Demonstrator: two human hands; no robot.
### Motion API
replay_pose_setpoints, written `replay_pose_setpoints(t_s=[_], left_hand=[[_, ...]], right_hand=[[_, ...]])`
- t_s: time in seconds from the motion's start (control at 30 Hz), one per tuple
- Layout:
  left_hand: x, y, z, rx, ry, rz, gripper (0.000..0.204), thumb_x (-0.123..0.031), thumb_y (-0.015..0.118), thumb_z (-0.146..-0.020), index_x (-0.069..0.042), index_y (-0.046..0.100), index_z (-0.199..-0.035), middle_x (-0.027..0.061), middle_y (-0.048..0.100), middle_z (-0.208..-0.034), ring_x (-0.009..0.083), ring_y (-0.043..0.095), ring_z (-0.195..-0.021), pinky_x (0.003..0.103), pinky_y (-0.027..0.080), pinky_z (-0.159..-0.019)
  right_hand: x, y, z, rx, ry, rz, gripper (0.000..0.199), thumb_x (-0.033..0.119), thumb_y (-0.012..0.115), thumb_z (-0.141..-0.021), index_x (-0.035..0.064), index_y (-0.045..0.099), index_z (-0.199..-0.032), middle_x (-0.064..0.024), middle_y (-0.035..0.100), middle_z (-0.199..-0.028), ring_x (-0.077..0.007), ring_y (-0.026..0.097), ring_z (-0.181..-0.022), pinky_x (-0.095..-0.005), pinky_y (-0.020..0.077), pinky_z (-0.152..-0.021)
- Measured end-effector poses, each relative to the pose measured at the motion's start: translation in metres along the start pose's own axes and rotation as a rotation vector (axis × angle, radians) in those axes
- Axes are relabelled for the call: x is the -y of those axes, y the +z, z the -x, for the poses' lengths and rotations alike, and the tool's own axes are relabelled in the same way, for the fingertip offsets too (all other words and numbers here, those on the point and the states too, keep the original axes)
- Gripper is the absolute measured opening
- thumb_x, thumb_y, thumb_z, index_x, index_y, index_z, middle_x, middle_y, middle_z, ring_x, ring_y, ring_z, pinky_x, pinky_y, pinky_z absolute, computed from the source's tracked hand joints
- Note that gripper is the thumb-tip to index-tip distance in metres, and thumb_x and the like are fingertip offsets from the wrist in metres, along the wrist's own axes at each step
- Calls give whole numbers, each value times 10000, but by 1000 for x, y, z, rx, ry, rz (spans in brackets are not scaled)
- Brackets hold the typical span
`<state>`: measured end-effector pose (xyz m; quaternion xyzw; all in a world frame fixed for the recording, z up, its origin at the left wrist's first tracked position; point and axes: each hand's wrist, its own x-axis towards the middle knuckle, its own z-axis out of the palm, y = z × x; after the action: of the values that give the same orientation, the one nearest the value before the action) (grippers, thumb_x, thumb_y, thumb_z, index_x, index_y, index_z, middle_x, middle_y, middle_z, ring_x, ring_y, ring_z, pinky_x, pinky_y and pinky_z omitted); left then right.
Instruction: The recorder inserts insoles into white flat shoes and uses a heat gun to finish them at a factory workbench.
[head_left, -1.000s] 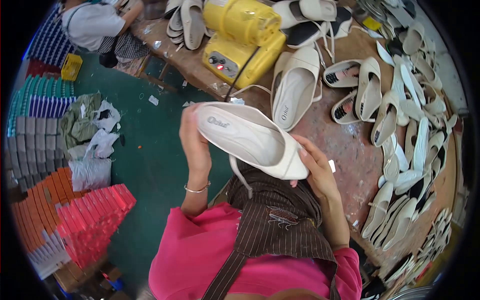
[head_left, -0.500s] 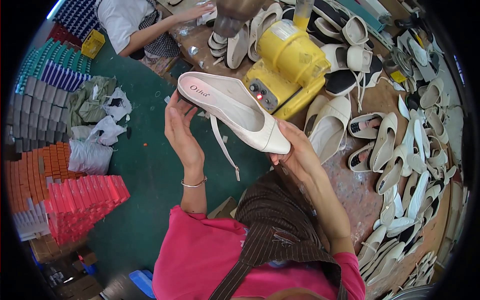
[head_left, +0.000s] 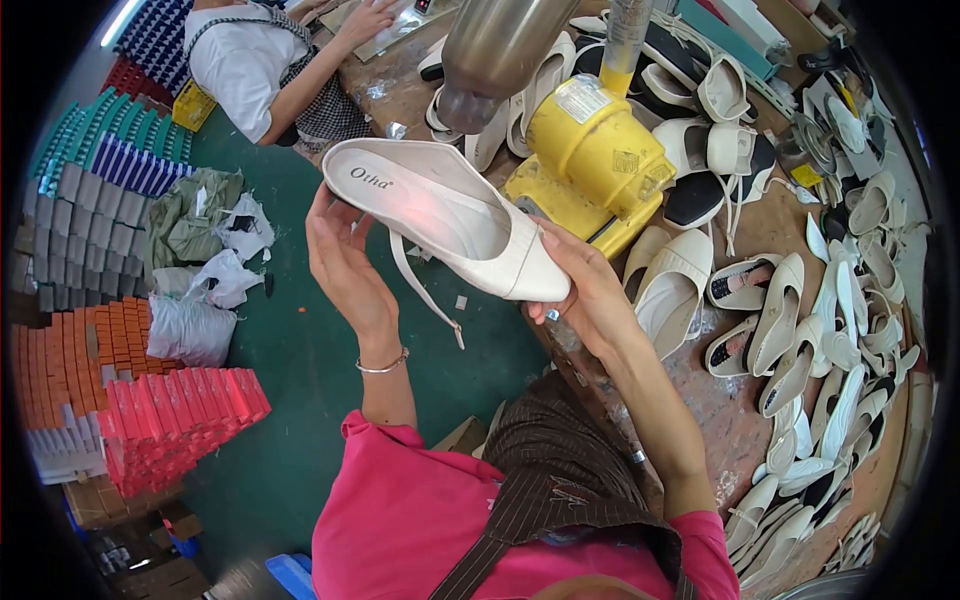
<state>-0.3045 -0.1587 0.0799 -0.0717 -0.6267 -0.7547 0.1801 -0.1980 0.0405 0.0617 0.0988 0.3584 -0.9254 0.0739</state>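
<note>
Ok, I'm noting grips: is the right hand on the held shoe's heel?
No: the right hand grips the held shoe at its toe, while the left hand is at the heel.

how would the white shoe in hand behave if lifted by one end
The white shoe looks fairly light, being cut low and open. It would probably hold its shape, showing no sag between the left hand and right hand. Its thin, loose strap would likely flop.

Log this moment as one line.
left hand: at heel of cream shoe | right hand: gripping its toe | strap: dangling | yellow machine: on workbench
</note>
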Motion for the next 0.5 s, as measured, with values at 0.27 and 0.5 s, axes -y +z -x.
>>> replay_pose_setpoints(t_s=[0.27,0.5], left_hand=[[-17,-11,33,12,-11,79,505,-383,372,-1033,36,467,-1297,158,576,-1219,206,551,-1139,349,431,-967],[-19,-2,78,470,-349,531,526,-406,402,-1018,23,419,-1323,149,557,-1254,252,509,-1221,371,382,-1057]], right_hand=[[9,1,40,-83,-47,110,444,228,517,-1007,-19,474,-1373,-67,663,-947,-100,624,-640,-252,519,-491],[28,-44,109,-347,-245,309,360,176,536,-982,18,569,-1303,-38,666,-1065,-73,627,-827,-231,512,-692]])
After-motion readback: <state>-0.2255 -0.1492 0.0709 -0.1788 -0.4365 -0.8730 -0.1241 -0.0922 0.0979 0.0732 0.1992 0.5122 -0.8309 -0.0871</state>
